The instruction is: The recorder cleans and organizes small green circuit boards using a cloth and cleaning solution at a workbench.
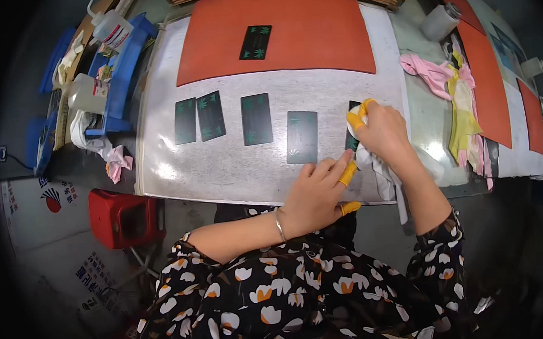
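Your right hand, yellow cots on its fingertips, bunches a white cloth closed against the dark rectangular card with green palm prints at the row's right end, while your left hand lies flat, fingers together, pinning its lower edge steady on the grey worktop.

orange mat, dark green-leafed panels.

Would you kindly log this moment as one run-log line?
right hand: wiping dark panel with white cloth | left hand: steadying it on table | four panels left
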`<state>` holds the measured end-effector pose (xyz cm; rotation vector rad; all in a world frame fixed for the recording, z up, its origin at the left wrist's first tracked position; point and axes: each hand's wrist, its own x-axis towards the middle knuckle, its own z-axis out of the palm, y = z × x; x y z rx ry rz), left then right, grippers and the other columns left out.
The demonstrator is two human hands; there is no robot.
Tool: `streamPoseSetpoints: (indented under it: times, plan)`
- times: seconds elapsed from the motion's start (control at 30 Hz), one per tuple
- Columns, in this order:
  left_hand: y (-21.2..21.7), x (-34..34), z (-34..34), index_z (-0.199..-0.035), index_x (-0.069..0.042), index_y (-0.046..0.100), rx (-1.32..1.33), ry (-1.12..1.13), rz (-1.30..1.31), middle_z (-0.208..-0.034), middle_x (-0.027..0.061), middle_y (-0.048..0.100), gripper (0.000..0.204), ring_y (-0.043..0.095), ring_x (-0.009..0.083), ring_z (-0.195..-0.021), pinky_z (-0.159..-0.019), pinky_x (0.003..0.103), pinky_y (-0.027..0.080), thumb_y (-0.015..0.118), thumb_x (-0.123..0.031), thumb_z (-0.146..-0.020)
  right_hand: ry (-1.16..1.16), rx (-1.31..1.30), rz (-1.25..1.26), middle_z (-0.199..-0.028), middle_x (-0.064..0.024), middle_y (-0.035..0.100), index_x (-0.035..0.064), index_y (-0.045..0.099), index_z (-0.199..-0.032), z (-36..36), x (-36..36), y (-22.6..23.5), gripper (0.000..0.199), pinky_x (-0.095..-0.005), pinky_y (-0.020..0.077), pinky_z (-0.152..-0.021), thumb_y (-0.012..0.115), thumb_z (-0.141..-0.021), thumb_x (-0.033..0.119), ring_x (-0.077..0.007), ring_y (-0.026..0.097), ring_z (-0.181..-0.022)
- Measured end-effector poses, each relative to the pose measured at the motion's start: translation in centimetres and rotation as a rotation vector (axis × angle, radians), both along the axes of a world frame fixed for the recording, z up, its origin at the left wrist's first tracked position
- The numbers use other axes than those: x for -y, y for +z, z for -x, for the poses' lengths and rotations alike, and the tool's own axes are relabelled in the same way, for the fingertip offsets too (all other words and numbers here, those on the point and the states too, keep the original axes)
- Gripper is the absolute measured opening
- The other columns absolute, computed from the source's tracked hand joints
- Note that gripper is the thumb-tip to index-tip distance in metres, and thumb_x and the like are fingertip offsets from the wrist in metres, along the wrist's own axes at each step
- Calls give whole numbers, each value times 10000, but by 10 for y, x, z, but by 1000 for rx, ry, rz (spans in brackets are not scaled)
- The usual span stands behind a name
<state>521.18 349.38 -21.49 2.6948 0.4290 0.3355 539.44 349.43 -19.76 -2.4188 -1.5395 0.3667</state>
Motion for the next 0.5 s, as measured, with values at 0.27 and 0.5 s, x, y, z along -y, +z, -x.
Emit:
streamPoseSetpoints:
  times: [0.27, 0.5]
  plan:
    - [0, -6, 39, -1091, -29, 495, 126, -98, 178, -1299, 94, 364, 530, 411, 245, -1038, -853, 351, 342, 678, -215, -630, 10, -63, 117, -667, -219, 581, -17, 564, -815, 34, 43, 7, 279, -447, 438, -626, 608, -703, 234, -387, 565, -670]
    - [5, -27, 78, -1123, -27, 484, 8, 23, 82, -1270, 77, 400, 566, 420, 252, -1020, -815, 365, 333, 675, -229, -630, 133, -92, 135, -620, -201, 565, -3, 554, -819, 45, 58, 19, 240, -449, 425, -611, 598, -705, 205, -376, 556, -640]
